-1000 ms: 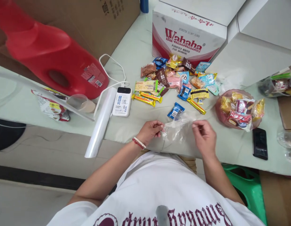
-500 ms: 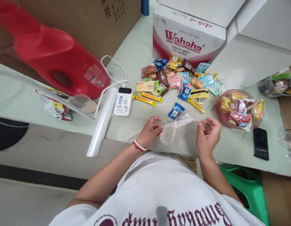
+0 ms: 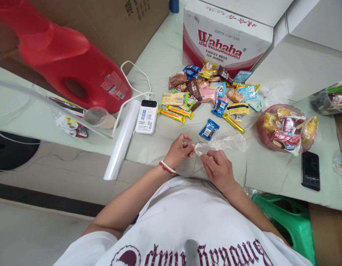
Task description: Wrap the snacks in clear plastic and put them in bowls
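Note:
A clear plastic bag (image 3: 229, 142) stretches across the table in front of me, thin and crumpled. My left hand (image 3: 181, 149) pinches its left end between thumb and fingers. Close beside it, my right hand (image 3: 218, 166) has its fingers pinched together at the bag's near edge. Just beyond the bag lies a blue snack packet (image 3: 209, 129) with a white barcode label. Behind that is a heap of wrapped snacks (image 3: 207, 95) in brown, pink, yellow and blue. A yellow stick-shaped packet (image 3: 233, 123) lies at the heap's near right.
A pinkish bowl (image 3: 261, 129) of wrapped snacks and a black phone (image 3: 311, 170) are on the right. Leftward are a white power bank (image 3: 146, 116) with cable, a plastic film roll (image 3: 122, 142) and a large red jug (image 3: 99, 74). A Wahaha carton (image 3: 223, 40) stands behind.
My right hand has moved left, from the bag's right side to close beside my left hand. The bag's loose part now extends rightward, and my left hand keeps its pinch.

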Demonstrator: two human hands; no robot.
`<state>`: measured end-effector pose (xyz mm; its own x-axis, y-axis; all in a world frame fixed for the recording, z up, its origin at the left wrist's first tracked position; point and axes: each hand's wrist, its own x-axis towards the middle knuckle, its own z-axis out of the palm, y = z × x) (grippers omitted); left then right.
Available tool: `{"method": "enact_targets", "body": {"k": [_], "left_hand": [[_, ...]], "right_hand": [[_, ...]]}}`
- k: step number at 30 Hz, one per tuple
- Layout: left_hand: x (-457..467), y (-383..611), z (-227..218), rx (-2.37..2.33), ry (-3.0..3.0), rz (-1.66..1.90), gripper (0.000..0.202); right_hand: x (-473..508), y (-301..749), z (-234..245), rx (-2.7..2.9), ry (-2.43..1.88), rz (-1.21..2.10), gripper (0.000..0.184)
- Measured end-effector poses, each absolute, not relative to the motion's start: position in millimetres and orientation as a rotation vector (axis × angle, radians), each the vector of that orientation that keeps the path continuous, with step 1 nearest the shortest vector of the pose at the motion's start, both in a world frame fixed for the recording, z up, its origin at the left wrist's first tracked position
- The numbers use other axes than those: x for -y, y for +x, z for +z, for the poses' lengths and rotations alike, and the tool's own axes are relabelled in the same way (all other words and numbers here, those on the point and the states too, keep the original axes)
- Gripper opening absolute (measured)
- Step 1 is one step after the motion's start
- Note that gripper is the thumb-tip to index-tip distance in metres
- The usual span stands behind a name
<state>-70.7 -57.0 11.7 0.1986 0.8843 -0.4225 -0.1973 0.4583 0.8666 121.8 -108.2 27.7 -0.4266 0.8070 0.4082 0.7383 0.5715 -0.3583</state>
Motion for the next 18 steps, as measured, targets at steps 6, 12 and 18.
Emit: {"method": "enact_targets", "body": {"k": [6, 12, 18], "left_hand": [[56.4, -70.3, 3.7, -1.154, 0.815, 0.796, 0.037], [53.3, -56.0, 11.8, -1.497, 1.412, 0.753, 0.032], [17.9, -7.6, 29.5, -1.427, 1.721, 0.209, 0.047]], "right_hand": [[109.4, 134.7, 23.7, 2.112, -1.199, 0.566, 0.017], [120.8, 131.7, 13.3, 2.289, -1.019, 0.638, 0.021], [125.9, 138.9, -5.5, 2.311, -0.968, 0.663, 0.024]]}}
